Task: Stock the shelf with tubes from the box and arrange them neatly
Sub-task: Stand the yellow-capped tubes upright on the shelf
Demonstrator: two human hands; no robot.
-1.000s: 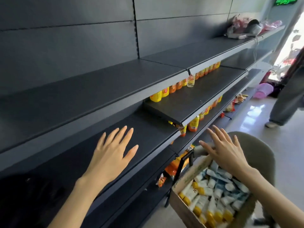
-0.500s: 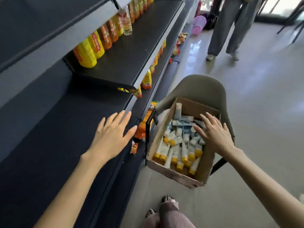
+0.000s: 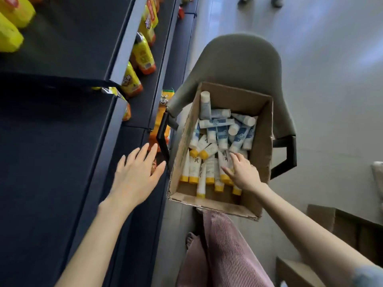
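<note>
Touches the near yellow-capped tubes [image 3: 194, 168] in the cardboard box [image 3: 265, 129] on the chair [image 3: 238, 59] with the right hand [image 3: 243, 172], fingers straight, and holds the left hand [image 3: 136, 175] spread wide over the dark shelf [image 3: 51, 152] at left

So the right hand [image 3: 244, 175] has gone from the far rim of the box [image 3: 265, 146] down inside it, fingertips now on the yellow-capped tubes [image 3: 194, 168] at the near end. The left hand [image 3: 136, 177] has drifted right to the front edge of the shelf [image 3: 51, 152], closer to the box.
</note>
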